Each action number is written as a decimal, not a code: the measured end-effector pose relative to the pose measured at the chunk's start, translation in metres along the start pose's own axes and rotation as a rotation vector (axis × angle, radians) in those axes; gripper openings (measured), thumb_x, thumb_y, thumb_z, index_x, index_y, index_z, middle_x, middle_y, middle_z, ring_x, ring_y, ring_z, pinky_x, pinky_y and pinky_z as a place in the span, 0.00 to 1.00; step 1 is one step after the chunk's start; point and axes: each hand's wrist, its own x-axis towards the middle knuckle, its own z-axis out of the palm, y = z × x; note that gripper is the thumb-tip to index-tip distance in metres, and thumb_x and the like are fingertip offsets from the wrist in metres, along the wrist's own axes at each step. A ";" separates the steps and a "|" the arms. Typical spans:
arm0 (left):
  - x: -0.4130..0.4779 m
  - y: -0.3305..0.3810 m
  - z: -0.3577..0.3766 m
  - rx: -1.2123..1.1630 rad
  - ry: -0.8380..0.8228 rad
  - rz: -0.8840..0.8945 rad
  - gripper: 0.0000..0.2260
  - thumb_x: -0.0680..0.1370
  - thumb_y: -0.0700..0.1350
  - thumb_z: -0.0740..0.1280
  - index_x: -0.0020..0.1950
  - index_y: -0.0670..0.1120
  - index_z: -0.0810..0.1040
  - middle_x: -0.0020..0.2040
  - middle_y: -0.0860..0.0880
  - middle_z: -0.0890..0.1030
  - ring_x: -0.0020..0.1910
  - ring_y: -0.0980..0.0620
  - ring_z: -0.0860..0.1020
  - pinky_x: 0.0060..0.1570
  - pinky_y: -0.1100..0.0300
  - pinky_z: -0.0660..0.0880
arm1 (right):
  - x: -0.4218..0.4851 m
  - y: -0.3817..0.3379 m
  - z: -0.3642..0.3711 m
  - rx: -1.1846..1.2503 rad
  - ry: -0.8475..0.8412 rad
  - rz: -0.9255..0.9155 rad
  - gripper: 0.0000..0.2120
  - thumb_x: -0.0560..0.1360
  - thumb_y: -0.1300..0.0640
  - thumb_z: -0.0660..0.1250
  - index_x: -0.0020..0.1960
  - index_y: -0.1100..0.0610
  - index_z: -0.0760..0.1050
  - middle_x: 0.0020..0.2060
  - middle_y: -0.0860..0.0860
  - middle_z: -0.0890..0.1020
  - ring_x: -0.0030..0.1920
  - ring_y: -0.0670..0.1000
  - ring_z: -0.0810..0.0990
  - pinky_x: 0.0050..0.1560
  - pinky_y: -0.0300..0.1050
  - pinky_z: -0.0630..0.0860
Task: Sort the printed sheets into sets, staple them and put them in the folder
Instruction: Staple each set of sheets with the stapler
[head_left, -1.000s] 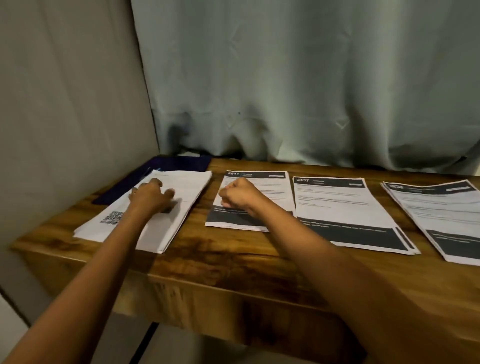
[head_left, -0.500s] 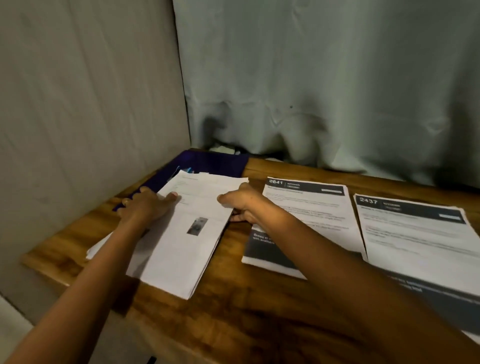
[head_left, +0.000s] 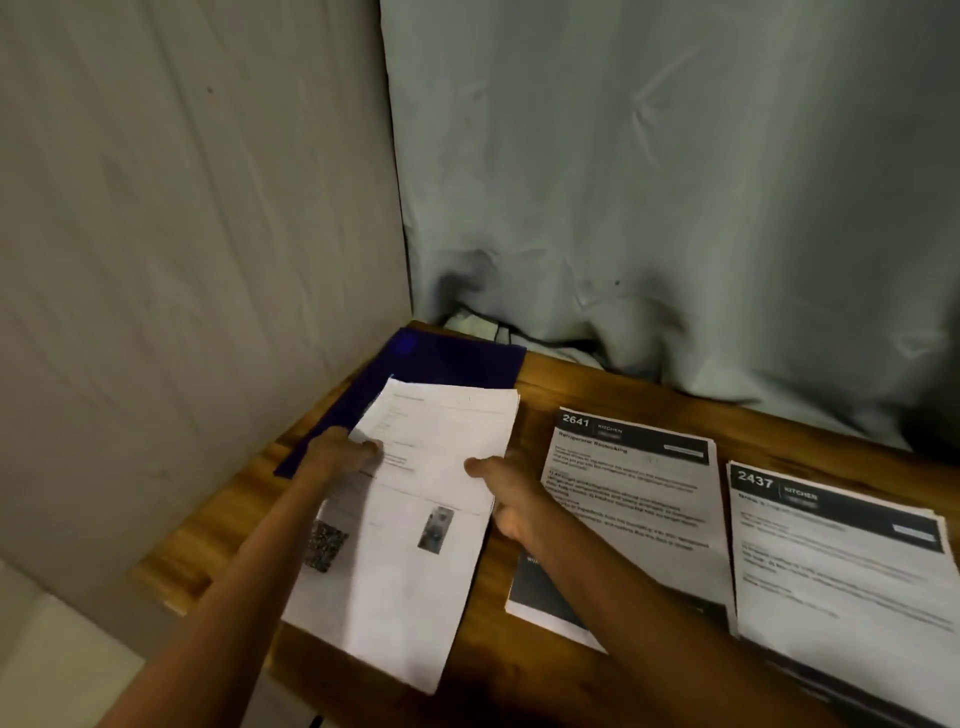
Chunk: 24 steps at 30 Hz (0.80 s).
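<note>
A stack of white printed sheets lies at the left end of the wooden table. My left hand and my right hand grip the two sides of the top sheets and hold their far end raised off the stack. A dark blue folder lies flat behind the stack, in the corner. To the right lie a set headed 2641 and a set headed 2437, both flat.
A grey wall runs along the table's left side and a pale curtain hangs behind it. The near table edge drops off at the left.
The view has swung left and closer. Both hands have closed on the edges of the top sheets and lifted their far end off the stack.
</note>
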 end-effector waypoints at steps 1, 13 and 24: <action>-0.004 0.004 -0.006 -0.066 0.001 0.016 0.14 0.76 0.45 0.70 0.56 0.38 0.78 0.51 0.42 0.80 0.56 0.40 0.78 0.54 0.53 0.75 | -0.003 -0.010 0.000 -0.019 0.010 -0.010 0.08 0.74 0.70 0.65 0.48 0.58 0.75 0.52 0.57 0.80 0.53 0.60 0.79 0.54 0.54 0.77; -0.078 0.096 -0.104 -0.682 -0.139 0.376 0.20 0.74 0.48 0.71 0.62 0.41 0.74 0.58 0.44 0.82 0.55 0.43 0.81 0.53 0.46 0.78 | -0.057 -0.165 0.000 -0.243 -0.193 -0.444 0.09 0.79 0.60 0.63 0.58 0.52 0.73 0.52 0.47 0.81 0.51 0.50 0.82 0.50 0.47 0.80; -0.117 0.072 -0.074 -0.616 0.104 0.355 0.12 0.81 0.46 0.60 0.63 0.48 0.62 0.55 0.58 0.74 0.53 0.59 0.75 0.48 0.66 0.75 | -0.068 -0.126 0.005 -0.340 -0.147 -0.415 0.15 0.77 0.59 0.67 0.63 0.56 0.73 0.56 0.51 0.79 0.55 0.53 0.79 0.54 0.49 0.78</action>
